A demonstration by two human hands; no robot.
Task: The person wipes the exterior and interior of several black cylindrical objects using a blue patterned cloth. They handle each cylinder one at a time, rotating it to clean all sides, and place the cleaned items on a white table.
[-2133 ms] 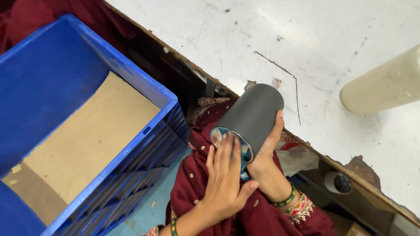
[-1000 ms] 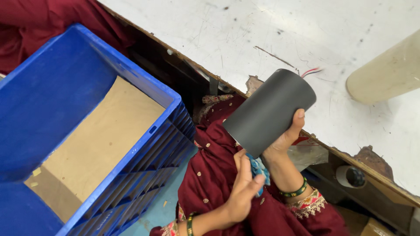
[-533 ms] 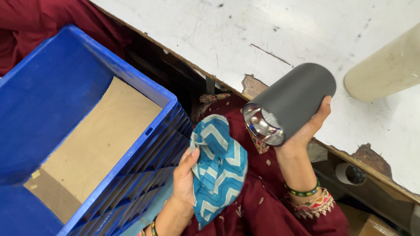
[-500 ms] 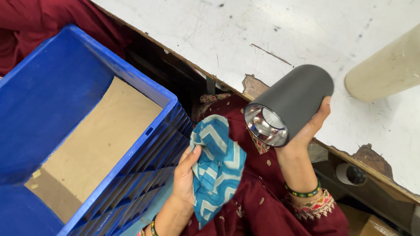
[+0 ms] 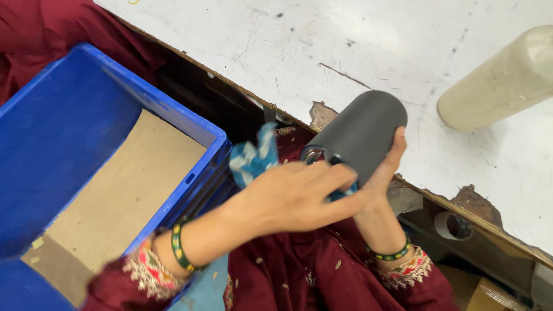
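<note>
My right hand (image 5: 380, 190) grips a dark grey cylinder (image 5: 363, 129) from below, tilted with its shiny open end facing me, just over the chipped edge of the white table (image 5: 242, 52). My left hand (image 5: 294, 196) holds a blue and white patterned cloth (image 5: 253, 158) and presses it against the cylinder's open end, covering most of the opening. Part of the cloth sticks out to the left of my fingers. Both wrists wear green bangles over dark red sleeves.
A blue plastic crate (image 5: 69, 126) with a brown cardboard sheet (image 5: 121, 196) on its bottom stands at my left. A cream cylinder (image 5: 501, 80) lies on the table at the right. A small roll (image 5: 452, 226) sits under the table edge.
My left hand has brought the cloth up from my lap to the cylinder's open end. My right hand has kept hold of the cylinder, lowering it slightly.
</note>
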